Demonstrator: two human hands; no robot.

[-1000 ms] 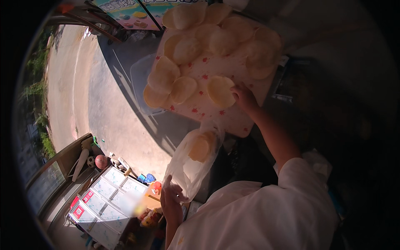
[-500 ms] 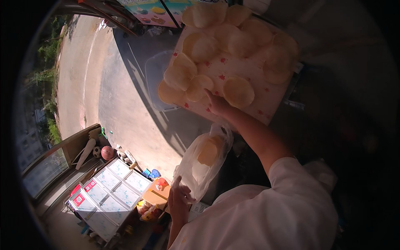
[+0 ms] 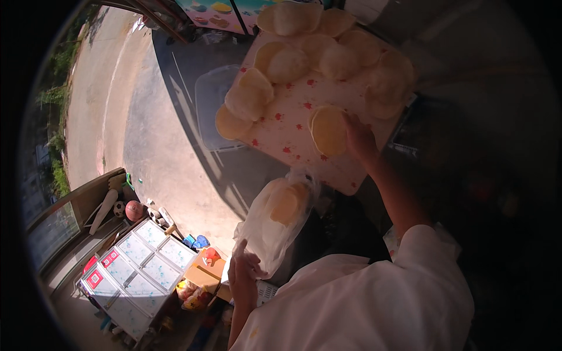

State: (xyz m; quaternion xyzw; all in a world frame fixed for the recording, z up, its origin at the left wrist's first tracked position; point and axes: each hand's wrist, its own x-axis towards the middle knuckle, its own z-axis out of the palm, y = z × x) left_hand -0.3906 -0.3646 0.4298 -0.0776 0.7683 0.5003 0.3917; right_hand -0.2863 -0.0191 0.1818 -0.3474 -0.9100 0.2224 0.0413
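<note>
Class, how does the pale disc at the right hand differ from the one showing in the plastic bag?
The held disc is bare, seen against the patterned board; the bagged disc shows through the clear plastic bag. The right hand touches the held disc at its edge, whereas no hand touches the bagged disc: the left hand holds the bag's lower end. Both look pale and rounded.

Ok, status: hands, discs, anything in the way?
Left hand gripping translucent plastic bag, tan discs inside. Right hand at right edge of overlapping yellow discs on red-patterned tabletop. Further discs beyond; no obstruction visible.
</note>
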